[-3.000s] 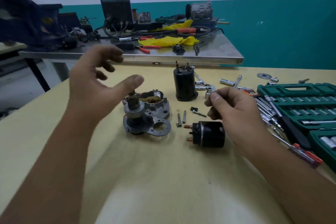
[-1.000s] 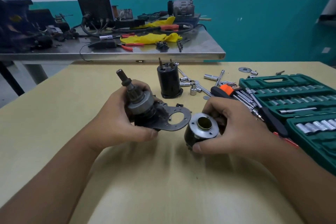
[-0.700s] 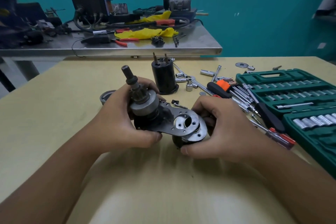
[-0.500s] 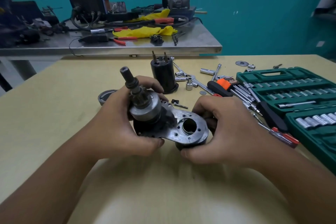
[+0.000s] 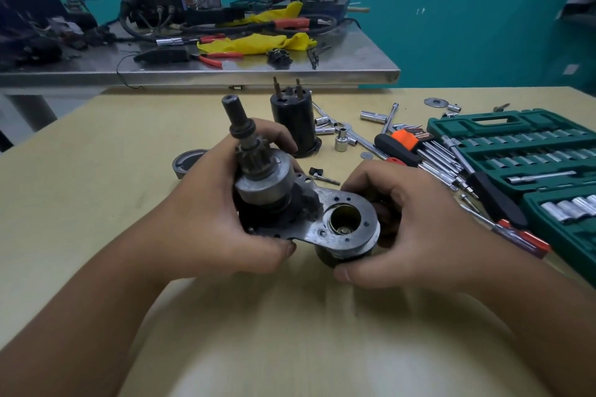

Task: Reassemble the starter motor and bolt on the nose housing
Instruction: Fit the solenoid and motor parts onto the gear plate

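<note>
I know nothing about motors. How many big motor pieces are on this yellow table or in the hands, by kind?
Black cans: 2, upright can and held can in right hand
Gear assembly: 1, in left hand
Grey ring: 1
Total: 4

left hand (image 5: pixel 213 219): fingers curled round the drive assembly (image 5: pixel 264 184), thumb along its lower edge
right hand (image 5: pixel 409 229): fingers wrapped over the solenoid (image 5: pixel 342 251), thumb under it
forearms: both bare, angled inward from the lower corners
</note>
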